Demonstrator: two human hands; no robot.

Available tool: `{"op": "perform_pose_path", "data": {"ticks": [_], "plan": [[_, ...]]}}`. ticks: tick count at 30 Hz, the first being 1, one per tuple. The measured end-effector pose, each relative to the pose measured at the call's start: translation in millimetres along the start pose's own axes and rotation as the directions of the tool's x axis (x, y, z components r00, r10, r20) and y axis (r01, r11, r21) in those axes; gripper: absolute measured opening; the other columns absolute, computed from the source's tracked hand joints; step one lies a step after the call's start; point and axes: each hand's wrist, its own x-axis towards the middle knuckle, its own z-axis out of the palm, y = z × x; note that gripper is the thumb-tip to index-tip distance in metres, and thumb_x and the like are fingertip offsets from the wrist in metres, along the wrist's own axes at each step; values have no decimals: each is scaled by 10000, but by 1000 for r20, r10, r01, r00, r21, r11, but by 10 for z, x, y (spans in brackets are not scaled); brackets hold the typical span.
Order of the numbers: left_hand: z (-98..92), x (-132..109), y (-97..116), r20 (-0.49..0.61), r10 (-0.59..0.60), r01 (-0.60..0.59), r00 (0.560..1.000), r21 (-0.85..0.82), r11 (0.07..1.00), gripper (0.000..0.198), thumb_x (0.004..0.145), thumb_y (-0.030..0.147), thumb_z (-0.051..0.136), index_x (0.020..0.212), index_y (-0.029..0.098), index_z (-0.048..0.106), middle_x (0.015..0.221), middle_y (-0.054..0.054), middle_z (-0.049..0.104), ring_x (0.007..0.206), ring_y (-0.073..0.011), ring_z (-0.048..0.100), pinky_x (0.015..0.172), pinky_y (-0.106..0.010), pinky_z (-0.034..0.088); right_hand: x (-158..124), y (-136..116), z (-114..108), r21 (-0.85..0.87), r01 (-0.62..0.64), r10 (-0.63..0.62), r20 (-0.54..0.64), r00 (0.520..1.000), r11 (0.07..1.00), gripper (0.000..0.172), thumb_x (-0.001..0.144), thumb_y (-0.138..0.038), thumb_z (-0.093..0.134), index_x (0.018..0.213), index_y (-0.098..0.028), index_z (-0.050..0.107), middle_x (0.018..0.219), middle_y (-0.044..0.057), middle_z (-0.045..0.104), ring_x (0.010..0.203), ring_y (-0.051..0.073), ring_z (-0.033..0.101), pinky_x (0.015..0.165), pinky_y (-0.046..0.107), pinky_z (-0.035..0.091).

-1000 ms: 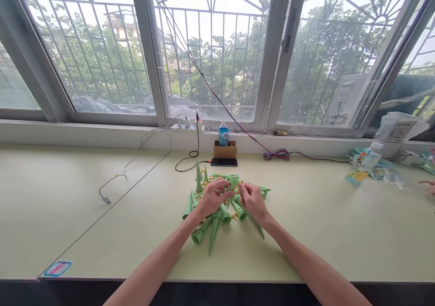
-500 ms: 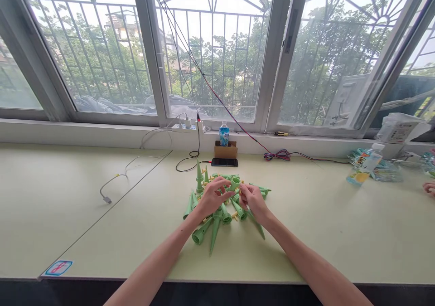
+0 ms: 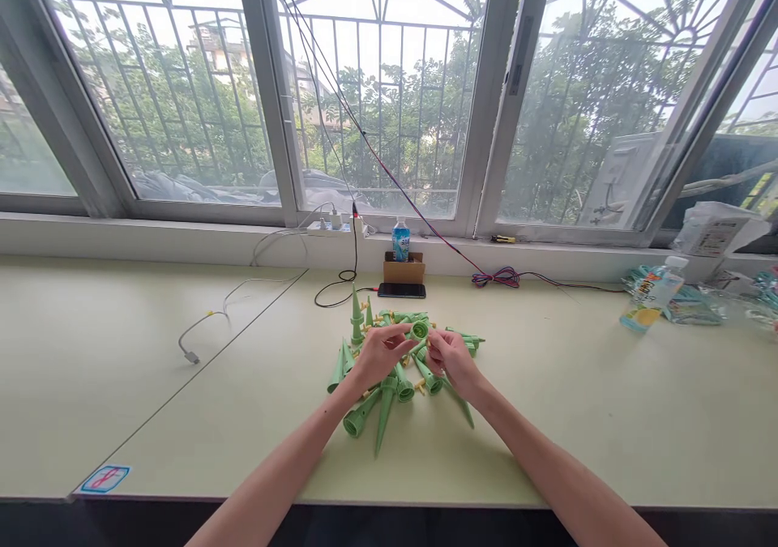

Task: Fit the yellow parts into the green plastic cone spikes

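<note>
A green plastic watering spike (image 3: 419,331), its round threaded mouth turned toward me, is pinched in the fingers of my left hand (image 3: 382,354). My right hand (image 3: 452,359) is closed at the spike's right side, with a small yellow piece (image 3: 428,340) showing at its fingertips, probably a valve. Both hands are over a pile of similar spikes on the table. One spike (image 3: 356,316) stands upright behind my left hand. Another spike (image 3: 385,417) lies pointing toward me, and a loose yellow valve (image 3: 420,386) lies among them. My hands hide part of the pile.
Behind the pile lies a black phone (image 3: 402,290) before a small cardboard box (image 3: 404,269) and a blue-labelled bottle (image 3: 401,241). A drink bottle (image 3: 654,296) leans at the right. A white cable (image 3: 203,332) lies left; a coiled cable (image 3: 497,277) is near the sill.
The held spike has tilted so its mouth faces me more. My hands have barely shifted. Another person's hand at the far right edge is out of view.
</note>
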Motion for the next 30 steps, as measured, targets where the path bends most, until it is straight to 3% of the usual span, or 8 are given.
{"op": "perform_pose_path", "data": {"ticks": [4,11,17,30], "plan": [[6,-9,78,9,-54,55,998,-93,994,413,796,432,654,1106,159,669,718,-40,664,603,-135,588,533,-232,514,7,1,5,-5,11,-11,-1,1000,1000,477,805,-556,614,596,-202,370,477,-109,223,333,46,287,364,220,200],[-17,-4,128,62,-158,169,986,-303,938,420,890,476,521,1154,159,600,729,-39,662,531,-126,586,397,-197,432,13,-4,12,-16,24,-24,-7,1000,1000,454,814,-553,609,621,-195,407,473,-112,224,335,45,274,373,218,196],[-13,12,122,77,-162,178,984,-295,939,421,890,525,506,1076,159,600,691,-24,626,538,-130,588,395,-189,416,0,-24,20,-27,20,-20,14,1000,999,446,830,-545,595,623,-193,414,465,-113,229,336,49,295,374,215,208],[-70,6,200,150,-129,162,980,-230,960,451,880,501,534,1204,188,540,830,-20,575,617,-135,623,420,-192,460,20,21,-30,-55,-3,4,5,1000,998,449,825,-539,601,612,-200,397,460,-111,218,323,56,323,365,217,222]]}}
